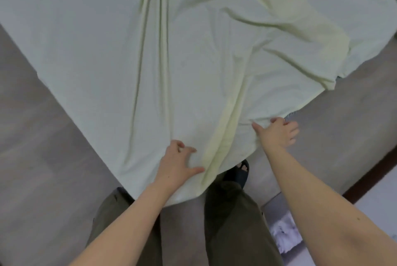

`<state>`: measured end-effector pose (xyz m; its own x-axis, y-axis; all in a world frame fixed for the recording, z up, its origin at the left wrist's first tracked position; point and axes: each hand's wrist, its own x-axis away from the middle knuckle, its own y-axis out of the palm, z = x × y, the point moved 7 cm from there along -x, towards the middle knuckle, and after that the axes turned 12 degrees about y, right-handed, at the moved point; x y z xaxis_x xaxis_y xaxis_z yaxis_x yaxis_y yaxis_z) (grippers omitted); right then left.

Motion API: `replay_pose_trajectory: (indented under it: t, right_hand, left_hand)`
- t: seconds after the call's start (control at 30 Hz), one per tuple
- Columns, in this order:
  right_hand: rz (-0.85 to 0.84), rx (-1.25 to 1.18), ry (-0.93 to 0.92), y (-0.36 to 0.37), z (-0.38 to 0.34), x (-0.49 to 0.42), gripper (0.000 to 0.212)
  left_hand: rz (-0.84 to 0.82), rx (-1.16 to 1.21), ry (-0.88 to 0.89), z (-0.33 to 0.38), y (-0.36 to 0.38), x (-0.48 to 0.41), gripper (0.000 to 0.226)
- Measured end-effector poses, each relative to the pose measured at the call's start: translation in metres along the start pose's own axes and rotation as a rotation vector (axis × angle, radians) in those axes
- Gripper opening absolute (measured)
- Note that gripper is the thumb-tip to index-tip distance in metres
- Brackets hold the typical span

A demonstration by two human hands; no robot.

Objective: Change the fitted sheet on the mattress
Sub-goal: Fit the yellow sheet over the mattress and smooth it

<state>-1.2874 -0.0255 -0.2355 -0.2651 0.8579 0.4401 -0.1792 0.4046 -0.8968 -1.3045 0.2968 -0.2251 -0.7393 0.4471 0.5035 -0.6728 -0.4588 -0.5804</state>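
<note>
Fitted sheet (pixel 171 61): we are holding this pale green cloth at the near corner of the bed, where it is lying loose and creased across the top.
Left grip: our left hand (pixel 178 164) is curling its fingers into the cloth just inside the corner, thumb spread wide, bunching a fold.
Right grip: our right hand (pixel 277 132) is pinching the hem on the right side, thumb on top and fingers reaching over the edge.
Mattress (pixel 291 114): a sliver of striped ticking is showing just beyond the right hand, so the hem is not yet tucked there.
Corner: the cloth is hanging down over our trousers (pixel 232 222), beside a dark slipper (pixel 240 174).
Floor (pixel 43 147): grey boards are running along both sides of the bed.
Step in hand: we are judging that the fitted sheet is being seated on this corner, with long folds running away up the bed.
Next move: we are expecting to need a firm pull down and under the corner, both hands keeping the hem taut so the elastic is catching beneath the mattress.
</note>
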Motion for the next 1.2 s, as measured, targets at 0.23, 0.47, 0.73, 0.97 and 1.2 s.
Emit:
replay_pose_trajectory:
  t: [0.23,0.47,0.73,0.97,1.2]
  right_hand:
    - [-0.566,-0.82,0.067,-0.003,0.018,-0.005,0.002]
    - [-0.111,0.232,-1.113,0.007,0.006,0.035,0.073]
    - [0.043,0.597,-1.653,0.072,-0.018,0.072,0.092]
    - [0.447,0.31,-1.824,0.088,-0.018,0.06,0.097]
    - [0.622,-0.081,-1.908,0.094,-0.013,0.058,0.073]
  left_hand:
    - [0.0,-0.253,-0.184,0.048,0.067,-0.006,0.013]
    - [-0.15,0.207,-0.011,0.065,0.113,0.015,0.012]
    - [0.36,-0.449,0.016,0.0,0.039,0.032,0.053]
    - [0.348,-0.575,-0.116,-0.073,0.061,0.026,0.06]
    - [0.519,-0.642,-0.018,-0.079,0.048,0.02,0.055]
